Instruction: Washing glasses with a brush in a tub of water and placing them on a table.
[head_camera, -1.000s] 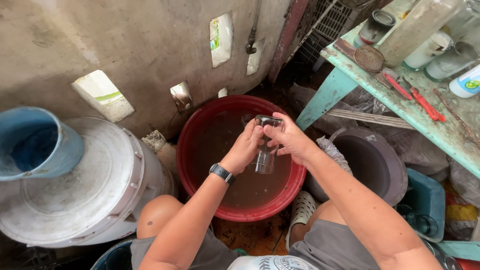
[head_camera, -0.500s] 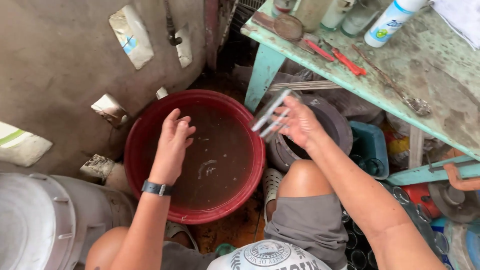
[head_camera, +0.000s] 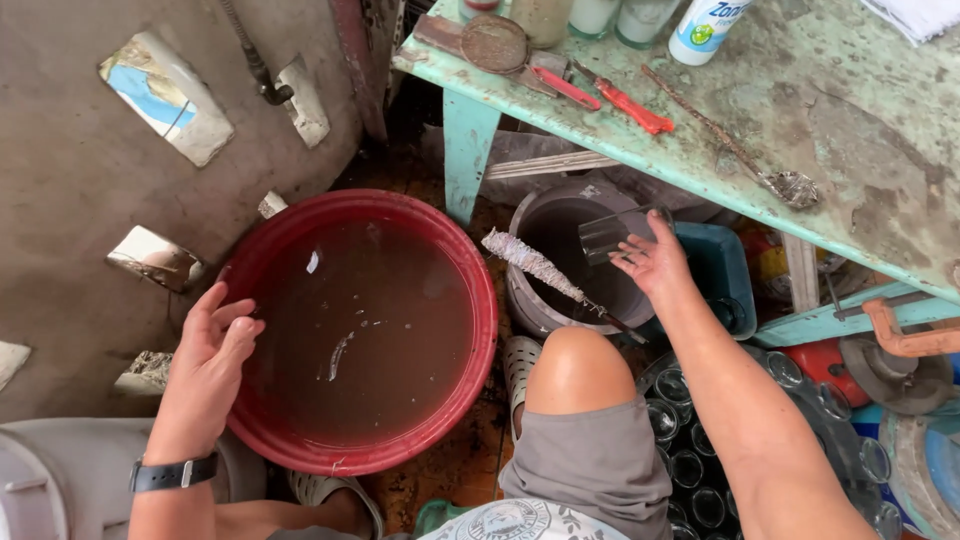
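A red basin (head_camera: 300, 440) is sitting on the wet, rust-stained floor, holding murky brown water almost to its rim. The left hand (head_camera: 212, 345) is resting on the basin's left rim with fingers loosely spread, gripping nothing. Just right of the basin a grey bucket (head_camera: 530, 300) is standing, dark inside; what it holds cannot be told. The right hand (head_camera: 655, 262) is hovering over that bucket, half open, its fingertips touching a clear drinking glass (head_camera: 610, 235), which is lying on its side with its long axis running roughly level, mouth toward the basin; a firm grasp cannot be confirmed. A bottle brush (head_camera: 535, 265) is slanting across the bucket, bristled end pointing up toward the basin. Beyond the bucket a worn green table (head_camera: 850, 130) is carrying red-handled pliers (head_camera: 615, 98) and bottles. A rough concrete wall (head_camera: 80, 230) is rising behind the basin.
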